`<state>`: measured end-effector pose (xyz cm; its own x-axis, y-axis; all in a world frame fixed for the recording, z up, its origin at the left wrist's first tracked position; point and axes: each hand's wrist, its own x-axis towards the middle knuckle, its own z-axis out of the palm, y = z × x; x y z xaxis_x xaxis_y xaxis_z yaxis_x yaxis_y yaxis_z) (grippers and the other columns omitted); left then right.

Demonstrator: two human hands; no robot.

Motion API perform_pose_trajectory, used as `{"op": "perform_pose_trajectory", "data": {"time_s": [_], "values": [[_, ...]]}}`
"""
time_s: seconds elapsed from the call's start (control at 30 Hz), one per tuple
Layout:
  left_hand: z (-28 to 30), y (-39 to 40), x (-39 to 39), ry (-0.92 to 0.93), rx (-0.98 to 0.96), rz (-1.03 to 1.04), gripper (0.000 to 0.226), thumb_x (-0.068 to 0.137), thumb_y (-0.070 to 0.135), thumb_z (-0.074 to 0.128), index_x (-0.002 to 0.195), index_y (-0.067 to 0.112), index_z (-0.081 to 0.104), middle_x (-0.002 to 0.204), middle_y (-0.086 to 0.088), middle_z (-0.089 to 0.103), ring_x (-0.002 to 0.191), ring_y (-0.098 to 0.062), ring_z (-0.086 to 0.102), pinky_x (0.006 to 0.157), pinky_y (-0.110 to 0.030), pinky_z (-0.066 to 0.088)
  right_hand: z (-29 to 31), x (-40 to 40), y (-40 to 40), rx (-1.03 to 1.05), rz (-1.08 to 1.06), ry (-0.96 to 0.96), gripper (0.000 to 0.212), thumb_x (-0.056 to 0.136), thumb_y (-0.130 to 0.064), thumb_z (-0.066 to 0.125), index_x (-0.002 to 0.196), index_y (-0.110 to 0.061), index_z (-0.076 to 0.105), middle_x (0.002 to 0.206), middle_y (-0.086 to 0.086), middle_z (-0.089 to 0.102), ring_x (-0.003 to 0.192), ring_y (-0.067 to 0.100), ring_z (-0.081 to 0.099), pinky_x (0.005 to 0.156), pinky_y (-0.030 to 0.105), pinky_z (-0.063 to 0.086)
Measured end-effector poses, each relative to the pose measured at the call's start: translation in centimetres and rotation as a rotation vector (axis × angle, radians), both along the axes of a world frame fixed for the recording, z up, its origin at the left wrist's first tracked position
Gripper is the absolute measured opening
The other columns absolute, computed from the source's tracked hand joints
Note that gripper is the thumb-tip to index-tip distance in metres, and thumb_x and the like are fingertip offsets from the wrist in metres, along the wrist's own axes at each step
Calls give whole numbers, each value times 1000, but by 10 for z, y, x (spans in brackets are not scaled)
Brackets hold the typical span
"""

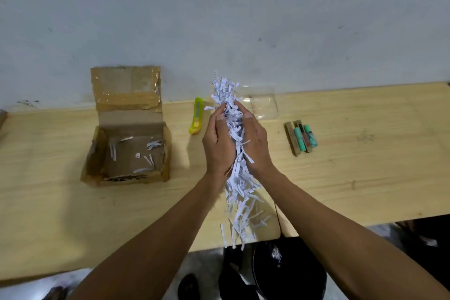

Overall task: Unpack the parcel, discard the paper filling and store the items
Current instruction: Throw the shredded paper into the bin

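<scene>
Left hand (219, 143): curled around one side of a bundle of shredded paper (235, 153), above the tabletop (60, 214).
Right hand (255, 146): curled against the bundle's other side, pressing it toward the left hand.
Shredded paper: strips spilling above and below both hands.
Cardboard box (129, 134): left of the hands, flap open, a few strips inside.
Yellow box cutter (196, 115): just left of the left hand.
Small packaged items (302, 137): right of the right hand.
Black bin (287, 273): below the hands, beside the tabletop edge.

Both bare forearms reach forward from the lower corners and converge at the middle, wrists close together. The left hand (218, 146) and right hand (255, 145) stand palm to palm, thumbs uppermost, pressing a wad of shredded paper (235, 134) between them. The fingers (252, 126) curl inward around the strips, which spill out above and below the palms.
</scene>
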<state>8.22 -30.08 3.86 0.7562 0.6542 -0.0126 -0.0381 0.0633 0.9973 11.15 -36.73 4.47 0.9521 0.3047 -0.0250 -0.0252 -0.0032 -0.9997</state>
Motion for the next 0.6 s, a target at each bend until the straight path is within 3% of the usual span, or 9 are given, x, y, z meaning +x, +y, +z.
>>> {"op": "perform_pose_trajectory", "data": {"time_s": [0.07,0.23,0.37,0.47,0.6], "values": [[15,-3,-4,-28,3,-21,36,102,24,36,128,19,60,128,6,63,119,-4,57,99,-17,44,17,-7,-4,22,-33,-21,41,104,-32,31,136,-20,55,136,0,59,126,12,55,110,43,41],[46,-21,-31,-77,0,-117,35,103,21,36,128,20,60,123,11,62,116,0,56,95,-11,42,49,-42,-24,-23,-124,-107,40,106,-30,29,137,-24,54,139,-1,56,128,9,52,110,38,40],[59,-50,-59,-103,10,-233,34,104,20,36,128,21,60,125,11,61,118,-1,54,99,-15,41,59,-77,-54,-38,-255,-127,40,105,-31,29,137,-25,54,139,-1,56,128,10,52,110,40,41],[60,-78,-79,-94,-7,-323,34,104,20,36,129,21,59,120,17,59,107,14,53,92,-6,38,62,-105,-82,-59,-331,-124,41,105,-34,29,137,-25,54,140,1,56,129,13,52,111,40,40],[52,-126,-106,-62,-9,-459,35,104,22,36,130,19,59,122,13,62,99,26,48,87,-2,37,59,-141,-130,-80,-484,-95,38,106,-25,30,133,-24,56,137,0,58,123,6,56,103,23,44]]}}
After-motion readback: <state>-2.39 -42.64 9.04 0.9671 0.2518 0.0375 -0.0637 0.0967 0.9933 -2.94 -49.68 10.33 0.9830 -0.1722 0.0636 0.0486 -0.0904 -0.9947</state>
